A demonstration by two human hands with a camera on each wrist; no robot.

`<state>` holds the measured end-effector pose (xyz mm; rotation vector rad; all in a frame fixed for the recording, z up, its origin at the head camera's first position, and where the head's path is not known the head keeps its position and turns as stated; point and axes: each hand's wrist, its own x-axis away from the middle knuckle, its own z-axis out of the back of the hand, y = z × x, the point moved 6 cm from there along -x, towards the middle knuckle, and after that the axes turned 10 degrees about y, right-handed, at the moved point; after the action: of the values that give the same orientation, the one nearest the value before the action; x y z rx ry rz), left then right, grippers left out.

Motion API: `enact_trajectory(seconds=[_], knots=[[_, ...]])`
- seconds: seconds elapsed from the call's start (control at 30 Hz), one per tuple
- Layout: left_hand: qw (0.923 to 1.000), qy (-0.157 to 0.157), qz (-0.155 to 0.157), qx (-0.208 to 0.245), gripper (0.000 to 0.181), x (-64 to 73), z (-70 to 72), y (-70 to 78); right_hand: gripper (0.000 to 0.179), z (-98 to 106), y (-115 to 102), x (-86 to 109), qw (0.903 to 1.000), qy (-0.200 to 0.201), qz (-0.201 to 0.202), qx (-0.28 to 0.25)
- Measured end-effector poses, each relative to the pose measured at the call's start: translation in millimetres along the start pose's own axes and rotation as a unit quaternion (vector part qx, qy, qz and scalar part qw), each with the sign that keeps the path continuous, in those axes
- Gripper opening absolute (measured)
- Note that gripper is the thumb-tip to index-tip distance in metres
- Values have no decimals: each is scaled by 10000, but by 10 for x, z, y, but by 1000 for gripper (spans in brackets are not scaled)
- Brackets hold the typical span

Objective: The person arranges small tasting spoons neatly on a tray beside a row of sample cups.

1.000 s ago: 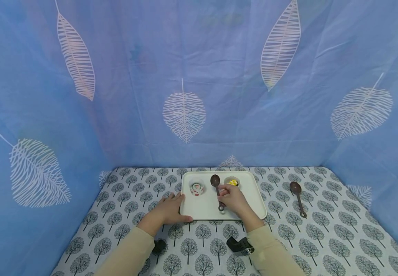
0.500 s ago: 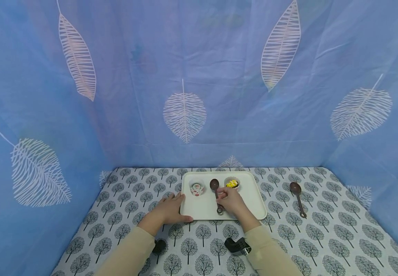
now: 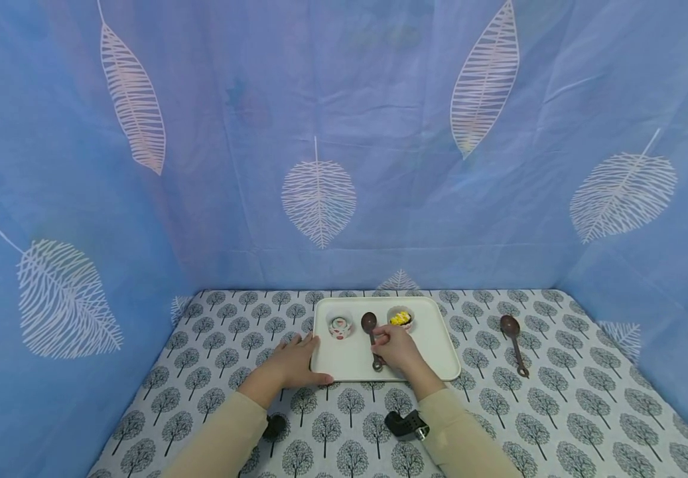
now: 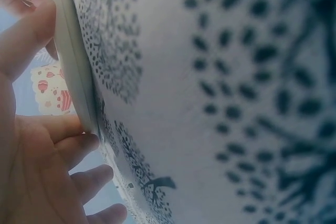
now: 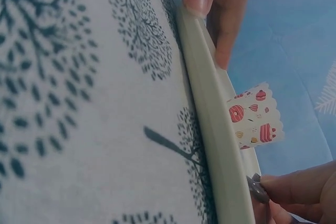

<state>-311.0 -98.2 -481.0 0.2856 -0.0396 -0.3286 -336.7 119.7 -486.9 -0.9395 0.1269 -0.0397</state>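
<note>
A brown spoon (image 3: 369, 324) lies at or just over the middle of a white tray (image 3: 344, 365), bowl pointing away. My right hand (image 3: 399, 347) pinches its handle between thumb and fingers; in the right wrist view the thumb (image 5: 294, 186) presses on the handle's dark end (image 5: 257, 190). With fingers spread, my left hand (image 3: 296, 364) rests against the tray's left front corner, its thumb on the front rim. On the tray, left of the spoon, stands a paper baking cup (image 3: 340, 327) with red prints. Right of the spoon sits another cup (image 3: 401, 318) holding yellow pieces over something dark.
A second brown spoon (image 3: 514, 342) lies on the cloth right of the tray. The tree-print tablecloth (image 3: 320, 431) covers the table, and a blue leaf-patterned curtain (image 3: 379, 199) hangs behind. Black straps (image 3: 406, 425) sit at the wrists.
My right hand has shifted slightly left and toward me with the spoon, uncovering more of the yellow-filled cup. My left hand has stayed in place.
</note>
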Motion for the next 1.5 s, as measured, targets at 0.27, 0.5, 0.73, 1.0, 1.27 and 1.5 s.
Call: enact_trajectory(seconds=[0.27, 0.5, 0.73, 1.0, 1.27, 1.5], knots=[[10000, 7, 0, 25, 101, 12, 30, 13, 37, -32, -10, -19, 9996, 88, 69, 246], [10000, -24, 7, -2, 100, 20, 33, 24, 36, -55, -16, -26, 9980, 175, 154, 593], [10000, -6, -13, -54, 101, 5, 14, 14, 36, -52, -19, -39, 9955, 286, 138, 892], [10000, -6, -16, -27, 101, -9, -4, 0, 35, -25, -52, -24, 9960, 214, 147, 853], [10000, -38, 1, 3, 102, -10, -19, -6, 34, -16, -73, -15, 9954, 141, 105, 938], [10000, -12, -1, 29, 101, -7, -7, -1, 35, -19, -79, -8, 9968, 100, 28, 797]])
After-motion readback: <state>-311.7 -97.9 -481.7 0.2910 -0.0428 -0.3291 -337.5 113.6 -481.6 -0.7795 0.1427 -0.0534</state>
